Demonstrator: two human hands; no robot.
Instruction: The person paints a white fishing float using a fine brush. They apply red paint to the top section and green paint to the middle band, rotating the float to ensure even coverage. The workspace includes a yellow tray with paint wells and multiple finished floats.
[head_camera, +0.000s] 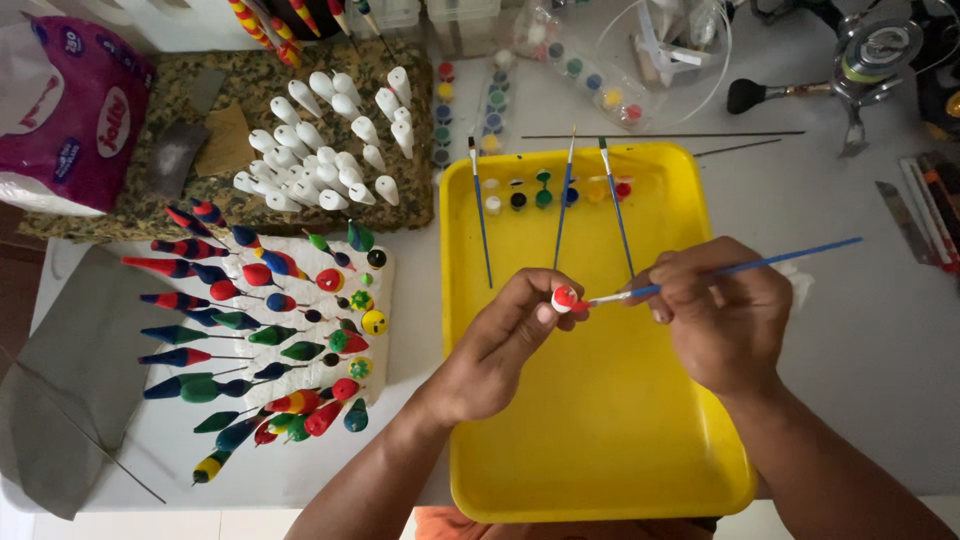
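Here, small float (red over white), left fingers pinching it, right fingers gripping brush.

Glossy yellow plastic tray, smooth painted floats, matt white foam block

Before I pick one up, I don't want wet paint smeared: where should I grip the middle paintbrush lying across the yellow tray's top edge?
Take the middle paintbrush by its bare blue handle, from the near end; its bristle tip lies far off by the paint pots.
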